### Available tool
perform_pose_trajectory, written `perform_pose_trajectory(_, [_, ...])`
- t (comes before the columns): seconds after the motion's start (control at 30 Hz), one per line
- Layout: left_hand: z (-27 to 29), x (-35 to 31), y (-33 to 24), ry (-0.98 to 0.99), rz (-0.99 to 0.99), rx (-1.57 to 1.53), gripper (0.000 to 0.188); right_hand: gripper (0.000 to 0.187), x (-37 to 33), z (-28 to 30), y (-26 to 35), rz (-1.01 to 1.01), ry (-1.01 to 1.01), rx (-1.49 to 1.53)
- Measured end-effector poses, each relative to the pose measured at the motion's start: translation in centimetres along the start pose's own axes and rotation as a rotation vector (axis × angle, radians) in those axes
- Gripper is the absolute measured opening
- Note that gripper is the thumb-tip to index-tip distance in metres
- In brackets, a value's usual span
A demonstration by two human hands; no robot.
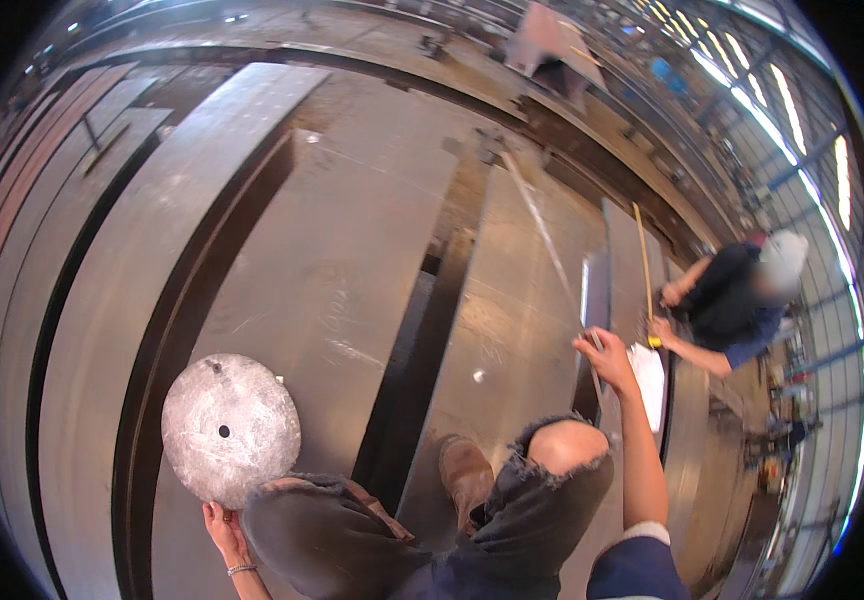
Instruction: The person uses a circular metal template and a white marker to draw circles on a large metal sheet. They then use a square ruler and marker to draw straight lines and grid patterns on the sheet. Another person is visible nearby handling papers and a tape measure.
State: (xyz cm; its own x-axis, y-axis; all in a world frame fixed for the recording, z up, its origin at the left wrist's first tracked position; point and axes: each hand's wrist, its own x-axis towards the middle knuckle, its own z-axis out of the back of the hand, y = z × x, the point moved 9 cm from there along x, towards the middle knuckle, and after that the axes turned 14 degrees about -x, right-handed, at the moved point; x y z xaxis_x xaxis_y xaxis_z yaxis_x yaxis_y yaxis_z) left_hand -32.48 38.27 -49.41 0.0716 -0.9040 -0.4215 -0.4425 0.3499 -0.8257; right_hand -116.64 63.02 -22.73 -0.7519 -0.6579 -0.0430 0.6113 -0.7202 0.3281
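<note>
A round, scuffed grey metal disc point(232, 432) with a small dark hole at its centre is tilted up beside my left knee. My left hand point(227, 530) is closed at its lower rim. On the right, my right hand point(607, 358) is pinched above the plates, and the thin thing between the fingers is too small to name. A bright metal strip point(585, 290) stands out just beyond those fingers. Further off, a long pale strip point(537, 215) slants across the narrower steel plate point(487, 320), which bears chalk marks.
Wide steel plates point(337, 250) lie side by side with dark gaps point(402, 370) between them. My boot point(467, 475) rests on one plate. At right a crouching co-worker point(737, 300) handles a yellow tape measure point(645, 265), near a white sheet point(649, 385).
</note>
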Motion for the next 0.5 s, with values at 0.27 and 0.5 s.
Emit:
perform_pose_trajectory(0.27, [-6.1, 10.4, -11.1, 0.332, 0.081, 0.183, 0.024, 0.047, -10.8, 9.8, 4.1, -0.02, -0.096, -0.155])
perform_pose_trajectory(0.5, [-28.6, 2.3, -21.3, 0.889, 0.13, 0.746, 0.027, 0.047, -30.0, 20.2, 13.5, -0.161, -0.195, -0.159])
